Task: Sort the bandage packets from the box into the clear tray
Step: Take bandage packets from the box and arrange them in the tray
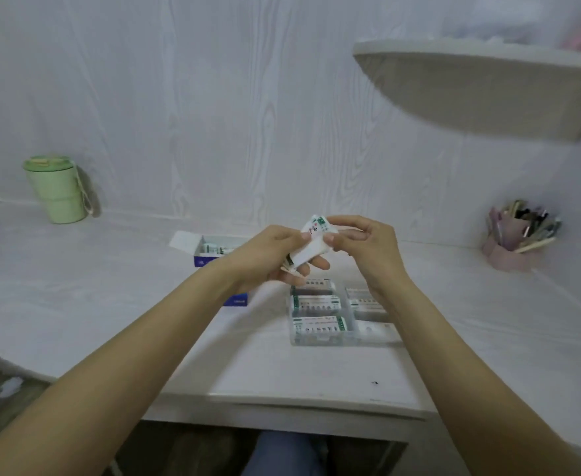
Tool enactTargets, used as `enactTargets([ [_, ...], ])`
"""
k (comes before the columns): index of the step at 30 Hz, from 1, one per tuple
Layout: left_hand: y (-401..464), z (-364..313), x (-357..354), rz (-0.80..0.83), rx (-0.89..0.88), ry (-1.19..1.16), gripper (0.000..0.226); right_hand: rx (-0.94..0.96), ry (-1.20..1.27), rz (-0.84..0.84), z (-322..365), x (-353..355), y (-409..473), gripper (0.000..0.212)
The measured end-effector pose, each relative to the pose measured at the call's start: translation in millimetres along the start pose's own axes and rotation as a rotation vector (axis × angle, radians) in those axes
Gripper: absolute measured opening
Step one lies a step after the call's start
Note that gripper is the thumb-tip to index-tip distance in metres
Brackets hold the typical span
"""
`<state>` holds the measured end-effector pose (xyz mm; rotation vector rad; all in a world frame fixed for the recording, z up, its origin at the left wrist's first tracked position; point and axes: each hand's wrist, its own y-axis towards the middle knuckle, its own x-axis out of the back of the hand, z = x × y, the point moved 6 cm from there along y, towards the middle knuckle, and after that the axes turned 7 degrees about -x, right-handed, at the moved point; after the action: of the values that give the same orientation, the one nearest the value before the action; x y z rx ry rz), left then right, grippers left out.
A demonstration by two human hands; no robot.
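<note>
Currently mid-transfer: clear tray (320, 340) nearest, several bandage packets already filed in its compartments. Above it, left hand (275, 259) grips a small stack of packets (311, 249); right hand (364, 240) pinches the top one at its upper end, apparently peeling it off. Behind, blue box (213, 259) open, more packets inside. Next: separate one packet, lower it into a free slot, flat and aligned.

Bare forearms, blue trousers (282, 455)
</note>
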<state>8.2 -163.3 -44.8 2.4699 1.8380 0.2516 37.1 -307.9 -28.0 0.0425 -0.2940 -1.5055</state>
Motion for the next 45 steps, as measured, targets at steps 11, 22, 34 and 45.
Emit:
enactTargets([
  [11,28.3,11.5,-32.6,-0.195,-0.017,-0.010,0.025,-0.179,0.110,-0.013,-41.9,63.6,11.0,0.005],
  [22,48.0,26.4,-24.6,-0.283,0.016,0.026,0.026,-0.259,-0.414,0.019,-84.4,81.7,42.5,0.012],
  [34,59.5,29.5,-27.9,-0.228,0.012,0.027,0.026,-0.095,-1.158,0.097,-91.2,48.2,51.7,0.022],
  [45,62.7,27.8,-22.6,-0.274,0.020,0.030,0.016,-0.114,-0.770,0.066,-74.3,57.3,54.4,0.012],
])
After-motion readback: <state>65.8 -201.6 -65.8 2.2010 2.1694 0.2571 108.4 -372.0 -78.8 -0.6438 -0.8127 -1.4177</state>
